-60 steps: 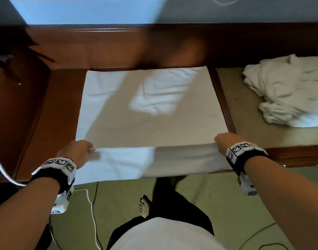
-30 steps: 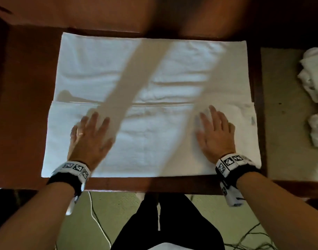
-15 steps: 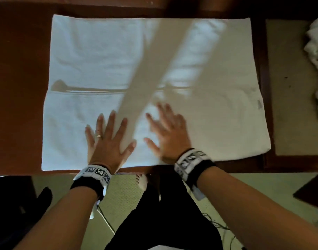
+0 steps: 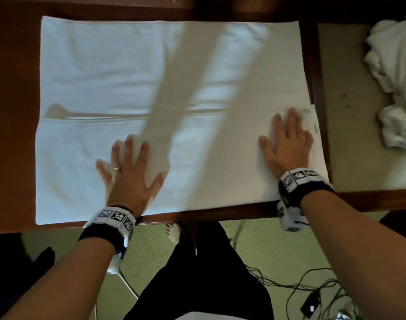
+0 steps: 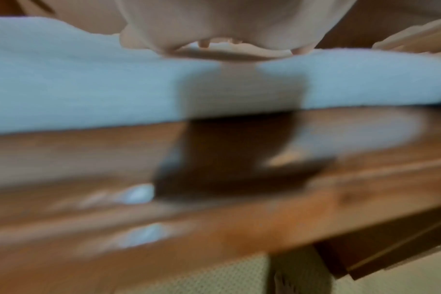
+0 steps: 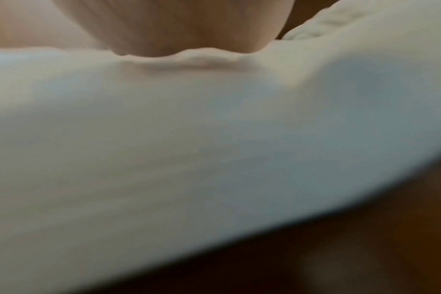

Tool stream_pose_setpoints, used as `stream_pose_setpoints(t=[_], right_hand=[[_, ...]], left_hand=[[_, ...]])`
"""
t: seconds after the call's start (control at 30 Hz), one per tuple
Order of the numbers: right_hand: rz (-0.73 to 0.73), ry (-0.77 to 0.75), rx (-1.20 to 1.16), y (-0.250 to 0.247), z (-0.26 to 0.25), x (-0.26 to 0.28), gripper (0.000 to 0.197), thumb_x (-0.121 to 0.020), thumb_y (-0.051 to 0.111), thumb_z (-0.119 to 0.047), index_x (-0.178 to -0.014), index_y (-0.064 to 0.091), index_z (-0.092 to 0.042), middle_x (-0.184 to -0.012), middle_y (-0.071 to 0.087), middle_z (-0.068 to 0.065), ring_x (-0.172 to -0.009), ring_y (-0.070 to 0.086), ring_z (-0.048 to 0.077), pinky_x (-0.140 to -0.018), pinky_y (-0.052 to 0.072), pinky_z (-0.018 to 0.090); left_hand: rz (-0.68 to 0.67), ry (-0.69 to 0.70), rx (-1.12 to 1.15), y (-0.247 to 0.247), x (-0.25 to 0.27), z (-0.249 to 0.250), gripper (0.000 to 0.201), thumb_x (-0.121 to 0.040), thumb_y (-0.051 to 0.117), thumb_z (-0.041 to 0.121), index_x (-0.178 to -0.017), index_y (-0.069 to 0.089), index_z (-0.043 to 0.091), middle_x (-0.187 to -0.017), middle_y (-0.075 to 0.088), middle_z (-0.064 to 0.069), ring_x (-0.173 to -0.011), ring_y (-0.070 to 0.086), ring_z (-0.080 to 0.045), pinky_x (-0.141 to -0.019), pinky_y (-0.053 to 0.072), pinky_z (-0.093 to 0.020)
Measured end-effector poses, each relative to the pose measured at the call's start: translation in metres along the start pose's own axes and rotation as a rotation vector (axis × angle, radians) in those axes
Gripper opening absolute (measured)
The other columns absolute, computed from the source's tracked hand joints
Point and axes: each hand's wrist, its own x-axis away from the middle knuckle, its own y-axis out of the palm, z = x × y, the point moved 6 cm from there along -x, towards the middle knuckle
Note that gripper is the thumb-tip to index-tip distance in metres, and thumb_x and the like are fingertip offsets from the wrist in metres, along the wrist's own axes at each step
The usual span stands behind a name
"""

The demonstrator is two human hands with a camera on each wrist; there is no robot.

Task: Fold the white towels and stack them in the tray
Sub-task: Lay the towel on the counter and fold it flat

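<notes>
So far one towel [image 4: 109, 72] lies spread on the counter [image 4: 12, 112] with its near part folded up over the middle, and both hands press that flap flat: the left hand [image 4: 128, 179] near the counter's front edge, the right hand [image 4: 287, 144] towards the right edge, fingers [image 4: 278, 122] straight and spread, holding nothing. By the look of it, further folds remain, a crumpled pile [image 4: 395, 88] waits off the right edge, and no tray is in view.
</notes>
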Motion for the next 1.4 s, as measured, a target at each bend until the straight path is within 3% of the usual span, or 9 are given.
stream_pose_setpoints(t=[0.13,0.23,0.47,0.6,0.8,0.97,1.1,1.23,1.4], right_hand=[[-0.039,-0.337,0.009,0.022,-0.099,0.032,0.073,-0.094,0.029,-0.060,-0.158,0.019,-0.027,-0.167,0.001,0.008,-0.153,0.006,0.029,-0.115,0.018,0.054],[-0.098,-0.357,0.062,0.037,-0.117,0.046,0.072,-0.097,0.027,-0.060,-0.159,0.008,-0.030,-0.167,-0.010,0.005,-0.154,-0.005,0.028,-0.118,0.012,0.058],[-0.093,-0.358,0.053,0.041,-0.117,0.042,0.072,-0.096,0.024,-0.064,-0.159,0.006,-0.034,-0.166,-0.015,0.001,-0.153,-0.010,0.026,-0.118,0.009,0.059],[-0.133,-0.331,0.042,0.040,-0.117,0.041,0.073,-0.094,0.027,-0.066,-0.157,0.006,-0.037,-0.165,-0.019,-0.003,-0.153,-0.014,0.022,-0.119,0.006,0.056],[-0.164,-0.299,0.014,0.008,-0.103,0.026,0.067,-0.095,0.032,-0.057,-0.155,0.022,-0.028,-0.167,0.005,0.000,-0.153,0.006,0.023,-0.115,0.019,0.051],[-0.205,-0.172,0.132,0.012,-0.080,0.043,0.070,-0.098,0.035,-0.053,-0.157,0.014,-0.022,-0.166,0.001,0.014,-0.151,0.005,0.040,-0.117,0.021,0.054],[-0.258,-0.179,0.148,0.003,-0.083,0.048,0.062,-0.095,0.039,-0.051,-0.149,0.029,-0.022,-0.162,0.018,0.013,-0.142,0.030,0.038,-0.101,0.042,0.050],[-0.210,-0.116,0.110,-0.028,-0.078,0.024,0.036,-0.095,0.040,-0.041,-0.106,0.061,-0.014,-0.114,0.064,0.016,-0.095,0.061,0.036,-0.072,0.041,0.036],[-0.147,-0.092,0.068,-0.057,-0.079,-0.026,0.028,-0.095,0.045,-0.033,-0.081,0.059,-0.014,-0.071,0.052,0.006,-0.075,0.054,0.034,-0.067,0.036,0.033]], left_hand=[[0.010,0.303,-0.139,-0.001,-0.014,0.058,0.083,-0.090,0.031,0.067,-0.160,0.016,0.025,-0.166,0.019,-0.016,-0.149,0.027,-0.042,-0.111,0.020,-0.073],[-0.050,0.417,-0.251,0.006,-0.016,0.063,0.079,-0.093,0.026,0.070,-0.161,0.012,0.032,-0.168,0.017,-0.010,-0.150,0.026,-0.040,-0.113,0.019,-0.070],[-0.040,-0.105,-0.187,-0.031,-0.019,-0.111,0.070,-0.095,0.003,0.074,-0.156,-0.017,0.044,-0.167,-0.023,0.008,-0.156,-0.007,-0.029,-0.118,0.008,-0.069],[-0.144,-0.429,-0.194,-0.055,-0.020,-0.148,0.092,-0.083,0.000,0.081,-0.160,-0.011,0.031,-0.168,-0.016,-0.009,-0.155,-0.002,-0.038,-0.120,0.010,-0.066],[-0.063,0.149,-0.241,-0.042,-0.018,-0.040,0.078,-0.096,0.013,0.068,-0.162,0.003,0.028,-0.170,-0.001,-0.009,-0.155,0.011,-0.034,-0.121,0.018,-0.060],[-0.107,0.023,-0.144,-0.035,-0.017,-0.035,0.072,-0.098,0.033,0.062,-0.160,0.018,0.029,-0.169,0.007,-0.011,-0.154,0.014,-0.035,-0.118,0.028,-0.058],[-0.135,0.004,-0.178,-0.059,-0.016,-0.030,0.051,-0.099,0.038,0.056,-0.139,0.049,0.028,-0.157,0.039,-0.005,-0.133,0.049,-0.034,-0.096,0.047,-0.051],[-0.159,-0.073,-0.166,-0.090,-0.039,-0.027,0.042,-0.098,0.042,0.054,-0.110,0.065,0.021,-0.120,0.066,-0.006,-0.107,0.060,-0.031,-0.082,0.045,-0.039],[-0.079,-0.158,0.114,-0.125,-0.094,-0.035,0.039,-0.097,0.053,0.050,-0.120,0.067,0.022,-0.124,0.069,-0.004,-0.111,0.061,-0.029,-0.092,0.049,-0.042]])
